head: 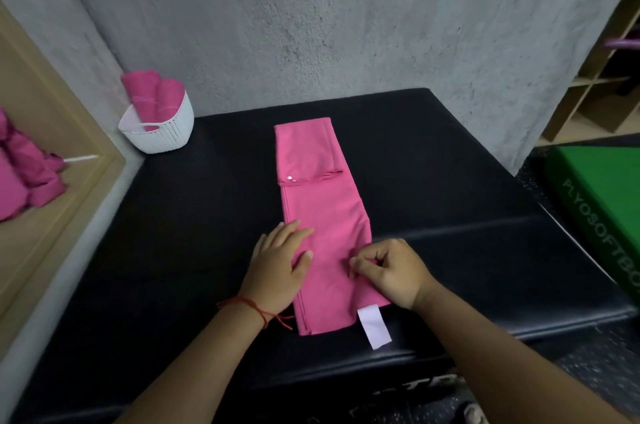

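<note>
The pink cloth [318, 195] lies folded into a long strip on the black bench [450, 181], stretching away from both hands. The left hand [277, 264] rests flat on it with straight fingers. The right hand [388, 273] pinches the cloth's edge beside it. The step likely goes best with the flat palm pressing while the pinched edge is drawn taut and square, and the white label [374, 326] below the right wrist tucked in.
</note>
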{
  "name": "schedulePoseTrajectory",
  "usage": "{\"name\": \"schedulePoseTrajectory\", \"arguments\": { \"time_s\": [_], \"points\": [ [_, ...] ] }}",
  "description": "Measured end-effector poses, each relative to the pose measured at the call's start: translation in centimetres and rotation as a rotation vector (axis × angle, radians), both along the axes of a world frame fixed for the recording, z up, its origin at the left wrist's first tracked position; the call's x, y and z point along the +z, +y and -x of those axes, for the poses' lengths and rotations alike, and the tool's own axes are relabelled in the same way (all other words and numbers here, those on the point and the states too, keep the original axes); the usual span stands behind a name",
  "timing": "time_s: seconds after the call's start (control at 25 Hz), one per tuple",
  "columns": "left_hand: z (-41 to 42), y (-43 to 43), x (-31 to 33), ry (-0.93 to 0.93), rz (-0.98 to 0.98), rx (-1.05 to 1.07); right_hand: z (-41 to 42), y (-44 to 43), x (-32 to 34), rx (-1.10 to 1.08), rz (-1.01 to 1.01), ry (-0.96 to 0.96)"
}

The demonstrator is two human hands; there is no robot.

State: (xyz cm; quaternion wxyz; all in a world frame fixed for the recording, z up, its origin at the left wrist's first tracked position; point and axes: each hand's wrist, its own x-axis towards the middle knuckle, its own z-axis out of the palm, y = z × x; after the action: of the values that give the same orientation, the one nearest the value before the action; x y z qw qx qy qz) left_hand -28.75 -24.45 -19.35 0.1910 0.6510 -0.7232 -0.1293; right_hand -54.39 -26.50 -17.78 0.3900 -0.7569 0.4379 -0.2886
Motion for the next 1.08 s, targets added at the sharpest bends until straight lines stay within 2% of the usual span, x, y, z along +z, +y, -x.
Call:
{"name": "schedulePoseTrajectory", "arguments": {
  "time_s": [0.12, 0.24, 0.4, 0.52, 0.64, 0.76, 0.88, 1.0, 1.08],
  "points": [
    [0.7, 3.5, 0.1, -0.061, -0.032, -0.007, 0.0, 0.3, 0.0, -0.036, -0.008, 0.028],
    [1.8, 4.0, 0.5, -0.002, -0.089, 0.087, -0.2, 0.6, 0.4, -0.043, -0.050, 0.034],
    [2.4, 4.2, 0.4, 0.016, -0.099, 0.093, 1.0, 2.5, 1.3, 0.011, -0.314, -0.201],
    [1.0, 4.6, 0.6, 0.092, -0.030, 0.064, 2.3, 4.4, 2.0, 0.027, -0.346, -0.258],
    [1.4, 6.8, 0.6, 0.103, 0.176, -0.106, 2.8, 4.7, 1.6, -0.028, -0.288, -0.312],
    [3.0, 9.3, 0.9, 0.094, 0.176, -0.251, 2.5, 4.4, 1.0, -0.038, -0.313, -0.352],
    [5.2, 10.2, 1.1, -0.067, 0.181, -0.170, 2.0, 4.8, 0.9, 0.007, -0.332, -0.406],
    [8.0, 10.5, 0.6, -0.084, 0.275, -0.012, 2.3, 5.3, 1.1, 0.050, -0.362, -0.505],
    [8.6, 10.7, 0.1, -0.094, 0.339, 0.025, 3.3, 5.5, 1.2, 0.145, -0.387, -0.483]
  ]
}}
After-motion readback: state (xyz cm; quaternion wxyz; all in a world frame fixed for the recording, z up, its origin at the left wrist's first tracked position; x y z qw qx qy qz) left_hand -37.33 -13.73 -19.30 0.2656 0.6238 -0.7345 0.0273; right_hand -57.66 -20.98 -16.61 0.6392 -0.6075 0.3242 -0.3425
